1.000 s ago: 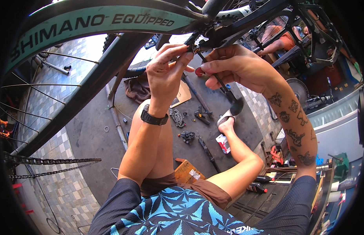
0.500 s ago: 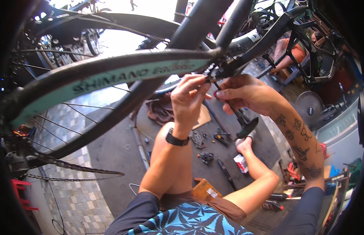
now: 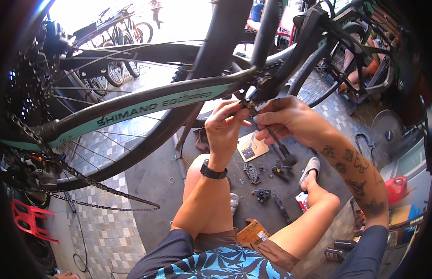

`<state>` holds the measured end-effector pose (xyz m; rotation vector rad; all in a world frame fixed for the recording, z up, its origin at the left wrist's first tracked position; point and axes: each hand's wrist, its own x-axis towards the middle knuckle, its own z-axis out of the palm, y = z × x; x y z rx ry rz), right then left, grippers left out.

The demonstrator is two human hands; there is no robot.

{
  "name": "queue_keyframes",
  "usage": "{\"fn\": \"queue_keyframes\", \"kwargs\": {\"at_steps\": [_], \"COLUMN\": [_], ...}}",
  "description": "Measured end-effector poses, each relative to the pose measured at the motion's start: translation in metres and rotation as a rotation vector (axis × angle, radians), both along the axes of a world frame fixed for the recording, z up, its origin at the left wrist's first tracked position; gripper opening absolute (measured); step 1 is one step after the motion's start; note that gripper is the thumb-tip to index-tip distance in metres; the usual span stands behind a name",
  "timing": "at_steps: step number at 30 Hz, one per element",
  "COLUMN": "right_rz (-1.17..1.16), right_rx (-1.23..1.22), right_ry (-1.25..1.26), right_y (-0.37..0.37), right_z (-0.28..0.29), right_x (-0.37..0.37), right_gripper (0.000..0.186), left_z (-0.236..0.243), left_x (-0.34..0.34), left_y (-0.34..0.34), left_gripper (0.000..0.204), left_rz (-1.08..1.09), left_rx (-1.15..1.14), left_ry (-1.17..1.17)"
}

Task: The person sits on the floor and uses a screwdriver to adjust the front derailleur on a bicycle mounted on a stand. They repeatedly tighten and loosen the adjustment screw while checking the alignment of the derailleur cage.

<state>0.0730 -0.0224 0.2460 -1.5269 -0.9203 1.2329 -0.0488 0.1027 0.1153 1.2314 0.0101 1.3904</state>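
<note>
Above me a dark bicycle frame [image 3: 220,88] with a mint-green band crosses the picture. Pinched at a small metal fitting [image 3: 248,103] on its underside is my left hand [image 3: 225,120]; what lies between those fingertips is too small to make out. My right hand [image 3: 288,121], just to the right, is closed on a long thin dark tool [image 3: 283,151] with a black handle, which slants from the fitting down to the right. A loose chain [image 3: 109,190] hangs at the left. Below my hands, several dark parts [image 3: 261,194] lie on a mat beside a piece of cardboard [image 3: 253,149].
Bicycles [image 3: 116,69] stand behind, in bright light. A co-worker [image 3: 364,67] is at the upper right, behind another frame. A red plastic chair [image 3: 30,221] is at lower left, a red can [image 3: 397,188] at right, and a wooden box [image 3: 253,232] between my legs.
My view has shifted, so the frame and both hands sit lower and further right in the picture and more background bicycles show. Both hands stay at the same fitting, the tool still held.
</note>
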Motion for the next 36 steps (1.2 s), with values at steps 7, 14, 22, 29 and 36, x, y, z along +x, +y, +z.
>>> {"fn": "queue_keyframes", "kwargs": {"at_steps": [7, 14, 22, 29, 36], "right_rz": [0.037, 0.1, -0.435, -0.935, -0.927], "right_rx": [0.012, 0.172, 0.364, 0.405, 0.43], "right_ry": [0.126, 0.042, 0.193, -0.416, -0.486], "right_y": [0.01, -0.034, -0.08, -0.112, -0.149], "right_z": [-0.007, -0.045, -0.174, -0.254, -0.242], "right_x": [0.008, 0.037, 0.13, 0.225, 0.234], "right_gripper": [0.026, 0.027, 0.036, 0.021, 0.022], "left_z": [-0.011, -0.055, -0.28, -0.452, -0.508], "left_x": [0.0, -0.024, 0.089, 0.189, 0.228], "left_y": [0.005, 0.032, -0.054, -0.113, -0.114], "left_gripper": [0.017, 0.035, 0.033, 0.025, 0.009], "left_rz": [0.027, -0.066, -0.331, -0.242, -0.128], "left_rx": [0.01, 0.001, -0.243, 0.701, 1.156], "left_ry": [0.052, 0.223, 0.881, 1.477, 1.504]}}
